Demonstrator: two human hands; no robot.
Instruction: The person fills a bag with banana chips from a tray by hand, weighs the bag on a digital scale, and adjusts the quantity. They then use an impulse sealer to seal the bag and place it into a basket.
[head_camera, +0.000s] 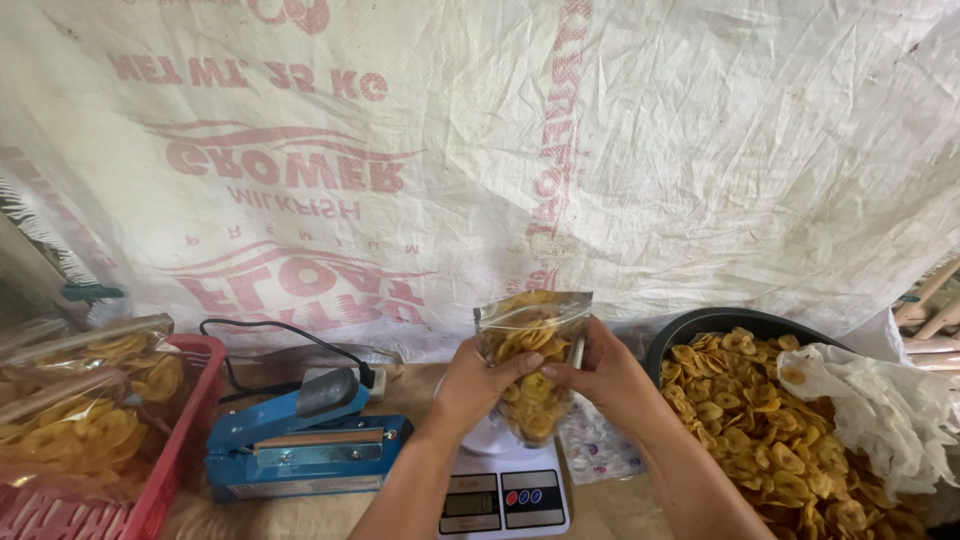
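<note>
Both hands are up in front of the sacking wall, clasped on a clear bag of banana chips (533, 362) held just above the small kitchen scale (503, 490) on the desk (300, 515). The left hand (474, 385) wraps the bag's left side, its fingers (515, 367) curled tight across the front; the right hand (608, 378) pinches the right edge, fingers closed on the plastic near the top. The bag's mouth stands upright and open, chips piled close under the rim. To do this well, I'd say keep the bag vertical, press the chips down off the rim and flatten the top strip so it lies clean and free of crumbs. The blue heat sealer (300, 440) sits just left of the scale, its arm raised. A dark basin of loose chips (770, 430) is at right with a crumpled white paper liner (880, 410) over its edge; a red basket (180, 440) at far left holds filled bags (80, 400).
</note>
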